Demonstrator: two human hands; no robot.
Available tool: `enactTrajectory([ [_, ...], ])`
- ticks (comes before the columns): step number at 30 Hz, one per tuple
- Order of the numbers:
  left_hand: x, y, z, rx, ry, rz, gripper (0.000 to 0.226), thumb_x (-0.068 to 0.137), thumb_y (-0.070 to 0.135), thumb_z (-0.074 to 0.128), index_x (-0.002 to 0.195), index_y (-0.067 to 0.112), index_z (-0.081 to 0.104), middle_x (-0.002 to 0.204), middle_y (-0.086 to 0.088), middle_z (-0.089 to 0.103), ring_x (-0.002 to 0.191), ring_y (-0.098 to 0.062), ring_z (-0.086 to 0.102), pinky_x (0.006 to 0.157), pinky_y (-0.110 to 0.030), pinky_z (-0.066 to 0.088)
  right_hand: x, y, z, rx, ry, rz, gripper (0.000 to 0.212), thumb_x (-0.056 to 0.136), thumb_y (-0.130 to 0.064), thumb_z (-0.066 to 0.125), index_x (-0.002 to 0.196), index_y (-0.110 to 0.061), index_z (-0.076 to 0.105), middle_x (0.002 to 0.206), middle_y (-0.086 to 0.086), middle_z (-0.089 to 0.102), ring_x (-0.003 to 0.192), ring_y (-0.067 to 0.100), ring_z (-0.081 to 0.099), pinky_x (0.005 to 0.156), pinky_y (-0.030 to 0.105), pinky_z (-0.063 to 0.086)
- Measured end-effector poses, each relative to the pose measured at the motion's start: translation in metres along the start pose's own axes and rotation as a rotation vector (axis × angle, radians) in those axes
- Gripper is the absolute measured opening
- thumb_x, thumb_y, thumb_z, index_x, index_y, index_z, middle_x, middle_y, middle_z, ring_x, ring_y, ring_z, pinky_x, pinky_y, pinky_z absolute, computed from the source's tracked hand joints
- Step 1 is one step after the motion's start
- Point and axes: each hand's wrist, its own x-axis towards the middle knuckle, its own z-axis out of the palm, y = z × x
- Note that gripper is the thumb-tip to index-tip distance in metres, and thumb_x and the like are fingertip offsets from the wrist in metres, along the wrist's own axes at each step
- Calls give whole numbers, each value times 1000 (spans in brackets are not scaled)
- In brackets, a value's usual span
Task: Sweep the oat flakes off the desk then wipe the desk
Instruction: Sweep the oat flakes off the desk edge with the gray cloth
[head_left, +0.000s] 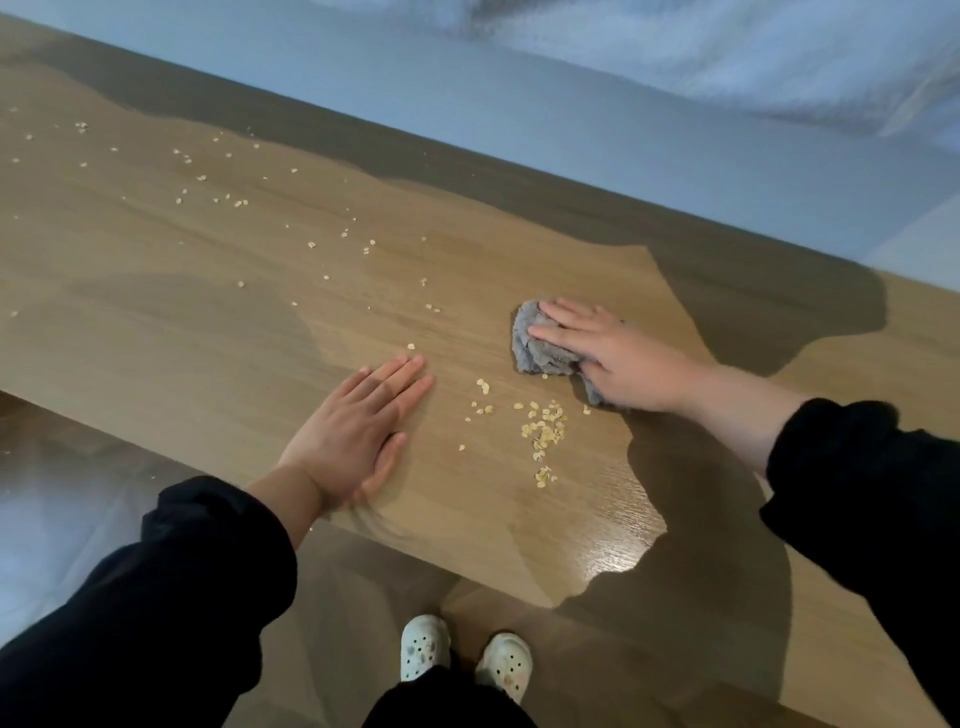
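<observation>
A pale blue-grey wall (571, 119) fills the far side; nearer than it, brown wood-look floor (337, 597) catches bright glare.

Desk (208, 322): light tan-brown with fine wood-grain streaks running lengthwise; darker brown where shadow lies along the far edge and at the right.
Oat flakes (545, 431): pale cream-yellow, scattered specks and one denser cluster.
Cloth (540, 358): mid grey (one even tone throughout).
Sleeves (156, 582): black, plain, on both arms.
Clogs (423, 647): white, dotted with small dark holes and a few coloured spots too small to identify.
Floor (363, 597): brown wood-plank pattern, darker than the desk.
Wall (467, 93): pale blue-grey, flat tone.
</observation>
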Motion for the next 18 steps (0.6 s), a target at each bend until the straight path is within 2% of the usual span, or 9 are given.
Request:
enactTrajectory([
  [3,0,0,0,-3,12,-2,65,90,31,32,152,12,23,159,-7,22,147,-23,18,117,-42,18,-5,35,-21,1,40,144,73,92,5,40,152,-34,23,162,-7,8,150,13,7,122,32,5],
  [6,0,0,1,-6,22,-6,65,89,30,33,151,12,24,158,-7,22,146,-23,19,117,-40,15,-31,56,-25,62,294,426,68,94,-1,44,153,-28,24,162,0,17,148,21,18,119,27,12],
  [8,0,0,1,-13,32,-12,65,89,31,33,151,12,26,158,-7,22,146,-23,19,117,-39,14,-44,42,-7,-5,395,533,66,95,-7,44,154,-22,21,161,5,19,147,25,22,120,33,14],
  [10,0,0,1,-16,31,-14,64,90,30,33,150,11,29,158,-7,24,146,-23,20,117,-40,15,-47,11,15,-93,423,542,63,96,-12,42,154,-15,19,161,11,17,146,30,21,121,41,16],
  [14,0,1,1,2,5,-31,63,91,31,33,150,12,27,157,-8,24,145,-22,20,116,-39,14,-44,-65,50,-48,335,485,63,100,-15,36,156,-17,7,163,6,1,150,22,3,122,37,2],
  [16,0,2,-1,13,-6,-46,63,90,32,31,150,12,26,157,-7,23,145,-21,19,117,-38,12,-47,-76,57,-38,313,454,65,99,-12,36,156,-18,3,163,4,-6,150,20,-1,122,36,1],
  [18,0,3,-3,-1,-9,-50,64,90,33,30,151,13,26,157,-7,23,145,-21,19,117,-37,10,-53,-63,49,-60,325,519,69,97,-10,38,156,-18,4,163,5,-10,150,21,-2,122,42,6],
])
